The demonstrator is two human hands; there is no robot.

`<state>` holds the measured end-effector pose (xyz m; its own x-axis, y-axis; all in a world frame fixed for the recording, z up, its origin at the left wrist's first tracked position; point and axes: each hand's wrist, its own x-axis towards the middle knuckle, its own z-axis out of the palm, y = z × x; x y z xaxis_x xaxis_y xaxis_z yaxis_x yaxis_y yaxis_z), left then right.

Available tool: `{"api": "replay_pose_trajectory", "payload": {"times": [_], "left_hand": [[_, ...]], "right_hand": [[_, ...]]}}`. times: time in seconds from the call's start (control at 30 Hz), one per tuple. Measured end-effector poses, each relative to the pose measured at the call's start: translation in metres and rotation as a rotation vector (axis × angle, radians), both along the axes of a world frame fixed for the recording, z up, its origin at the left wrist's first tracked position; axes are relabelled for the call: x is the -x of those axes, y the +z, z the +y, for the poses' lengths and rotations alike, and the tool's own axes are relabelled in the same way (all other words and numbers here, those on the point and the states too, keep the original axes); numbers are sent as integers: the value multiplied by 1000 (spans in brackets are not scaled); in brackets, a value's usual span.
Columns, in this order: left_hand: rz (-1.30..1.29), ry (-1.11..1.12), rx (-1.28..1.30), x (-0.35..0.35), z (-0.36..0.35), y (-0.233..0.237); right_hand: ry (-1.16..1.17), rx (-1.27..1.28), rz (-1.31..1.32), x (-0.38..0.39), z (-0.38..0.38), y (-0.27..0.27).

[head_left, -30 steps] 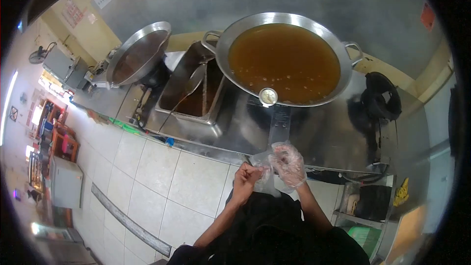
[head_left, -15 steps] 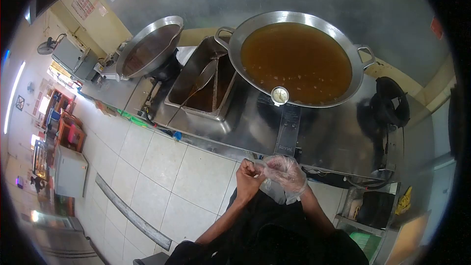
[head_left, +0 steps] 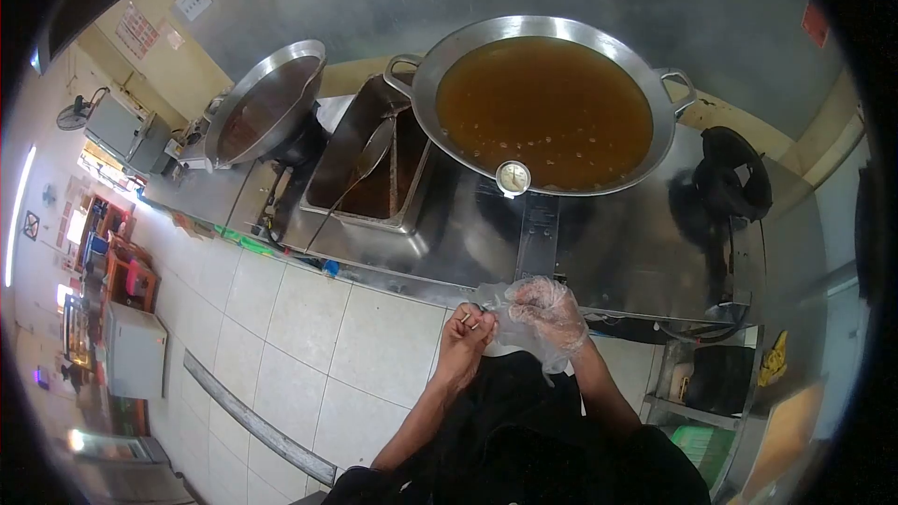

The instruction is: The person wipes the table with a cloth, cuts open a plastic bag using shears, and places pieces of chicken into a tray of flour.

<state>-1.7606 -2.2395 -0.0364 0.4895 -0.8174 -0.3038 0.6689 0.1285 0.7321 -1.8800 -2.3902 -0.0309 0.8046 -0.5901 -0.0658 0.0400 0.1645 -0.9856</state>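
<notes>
My right hand (head_left: 550, 316) wears a thin clear plastic glove (head_left: 561, 295), its fingers curled. My bare left hand (head_left: 466, 340) pinches the loose edge of that glove (head_left: 496, 304) close to my chest. Both hands hover over the front edge of a steel stove counter (head_left: 617, 252). Beyond them sits a big steel wok of brown oil (head_left: 543, 108) with a round dial thermometer (head_left: 513, 178) clipped to its near rim.
Left of the wok a rectangular steel tray (head_left: 369, 178) holds a long ladle. A second wok (head_left: 262, 103) stands farther left. A black burner (head_left: 734, 182) is at the right. Pale floor tiles (head_left: 309, 318) lie to my left. A shelf (head_left: 711, 383) sits under the counter's right end.
My hands stayed together at the counter edge; the left fingers shifted along the glove's edge. The camera view swayed slightly.
</notes>
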Motion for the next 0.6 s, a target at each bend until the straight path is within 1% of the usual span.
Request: {"api": "replay_pose_trajectory", "payload": {"times": [0.07,0.13,0.17,0.23,0.27,0.33,0.37,0.4,0.47,0.5,0.53,0.57,0.6], "left_hand": [[17,1,51,-1,0,-1],[-200,116,-19,-1,-1,1],[-200,113,-16,-4,0,-2],[-766,164,-148,-13,5,-6],[-765,158,-148,-16,8,-4],[-1131,186,-247,-20,11,0],[-997,227,-217,-19,10,-3],[-998,226,-214,-18,11,-6],[-834,208,-330,-17,12,-5],[-838,211,-326,-17,10,-4],[-1159,353,-343,-12,7,7],[-1479,497,-354,-7,5,18],[-1483,495,-347,-1,4,29]], "right_hand": [[-34,-14,17,1,0,4],[-68,-26,32,3,-2,8],[-76,24,52,6,-5,8],[-89,73,73,10,-13,8],[-76,64,72,13,-17,8],[-70,55,72,13,-22,9],[-72,107,30,12,-24,10],[-74,161,-13,11,-24,11],[-93,186,-29,8,-25,10],[-109,209,-43,7,-25,9],[-110,210,-46,6,-24,14],[-98,255,16,5,-23,24],[-88,301,78,4,-24,31]]}}
